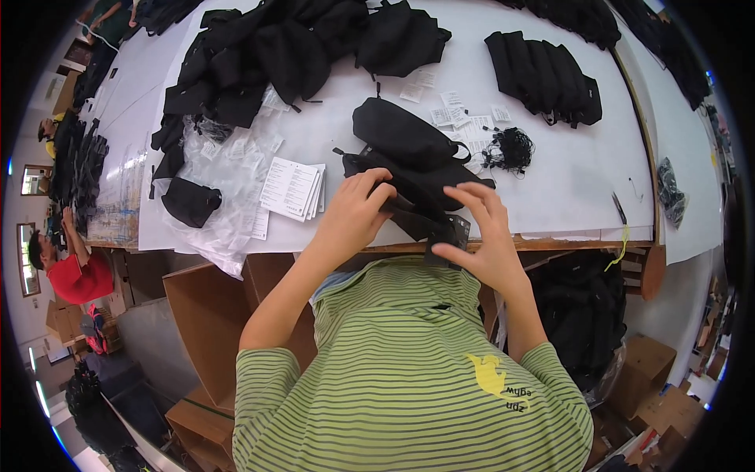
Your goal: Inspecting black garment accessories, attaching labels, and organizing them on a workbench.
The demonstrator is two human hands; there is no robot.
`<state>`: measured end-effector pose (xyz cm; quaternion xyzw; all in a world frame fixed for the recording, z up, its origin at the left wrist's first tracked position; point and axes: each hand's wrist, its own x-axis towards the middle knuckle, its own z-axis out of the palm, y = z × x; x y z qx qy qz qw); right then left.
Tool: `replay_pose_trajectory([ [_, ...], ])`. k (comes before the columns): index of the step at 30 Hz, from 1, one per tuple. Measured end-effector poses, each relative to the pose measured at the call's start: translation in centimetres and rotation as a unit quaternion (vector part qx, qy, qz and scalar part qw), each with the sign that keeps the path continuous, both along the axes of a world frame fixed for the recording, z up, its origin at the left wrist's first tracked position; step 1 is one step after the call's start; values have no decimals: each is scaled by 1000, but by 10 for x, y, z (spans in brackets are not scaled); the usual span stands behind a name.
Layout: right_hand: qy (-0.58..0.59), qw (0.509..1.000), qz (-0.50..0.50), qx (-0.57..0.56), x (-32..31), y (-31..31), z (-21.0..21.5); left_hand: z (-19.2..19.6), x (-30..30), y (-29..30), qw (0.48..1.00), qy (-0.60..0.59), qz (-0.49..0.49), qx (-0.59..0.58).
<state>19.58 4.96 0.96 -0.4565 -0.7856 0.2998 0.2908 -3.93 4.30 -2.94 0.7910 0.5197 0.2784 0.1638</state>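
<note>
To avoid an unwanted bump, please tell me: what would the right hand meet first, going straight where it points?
The right hand would likely meet the black pouch just ahead of it first; depth is unclear, so they may already touch.

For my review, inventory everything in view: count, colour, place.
Soft zipped fabric pouches: at least two, black, centre
Heaped fabric pouches: many, black, far left
Rowed fabric pouches: several, black, far right
Small fabric pouch: one, black, near left
Thin plastic bags: several, clear, left
Printed cards: one stack, white, left
Paper slips: several, white, right-centre
Tangled cords: one bundle, black, right
Slim tool: one, dark, right edge
Table: one, white, centre
Cardboard boxes: several, brown, below table
Fabric pile: one, black, lower right
Co-workers: at least two, one in red, left background
Striped shirt: one, green, lower centre
Left hand: one, bare, on a pouch
Right hand: one, bare, open nearby
</note>
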Motion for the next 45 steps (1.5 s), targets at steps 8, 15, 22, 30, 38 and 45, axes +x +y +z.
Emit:
replay_pose_trajectory([
  [8,-53,990,78,-100,44,-22,-31,2,-6,-1,996,28,-61,-56],
  [15,-220,953,207,31,46,-6,-47,-2,-25,0,992,75,-104,-14],
  [22,-207,950,210,108,37,0,-61,-1,-22,5,990,91,-107,2],
  [30,-1,932,70,-355,68,2,8,-13,-23,11,992,88,-95,-4],
  [38,647,606,90,-455,115,9,-47,0,-21,5,991,82,-98,-27],
  [45,681,687,-135,-215,69,42,-85,-1,-9,-14,993,93,-53,-43],
])
